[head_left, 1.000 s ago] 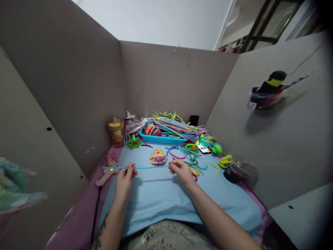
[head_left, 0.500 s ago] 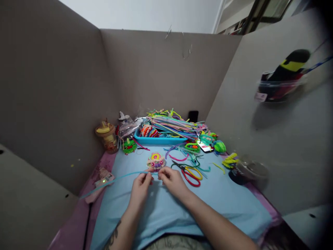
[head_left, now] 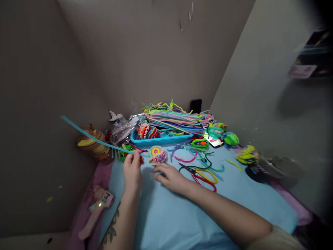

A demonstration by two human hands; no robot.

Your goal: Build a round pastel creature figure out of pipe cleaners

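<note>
My left hand (head_left: 132, 170) pinches a long light-blue pipe cleaner (head_left: 91, 138) between thumb and fingertips. Most of its length rises to the left, and a short end pokes out to the right. Just right of that end lies a small round fuzzy ornament (head_left: 157, 155) in pink, yellow and cream with purple beads. My right hand (head_left: 170, 177) hovers low over the blue cloth, directly in front of the ornament. Its thumb and fingers are apart, with nothing visible between them. Scissors (head_left: 200, 175) with one yellow and one red handle lie to its right.
A blue tray (head_left: 161, 141) stands at the back under a heap of pipe cleaners (head_left: 174, 119). At left are a pink glue gun (head_left: 95, 215) with a green light and a brown cup (head_left: 95, 147). Fuzzy pieces and a lit phone (head_left: 214, 141) lie right. Grey panels surround the table.
My hands have separated. The left has moved left and up with the pipe cleaner, whose far end now points upward. My right hand has let go of it. The view has tilted down.
</note>
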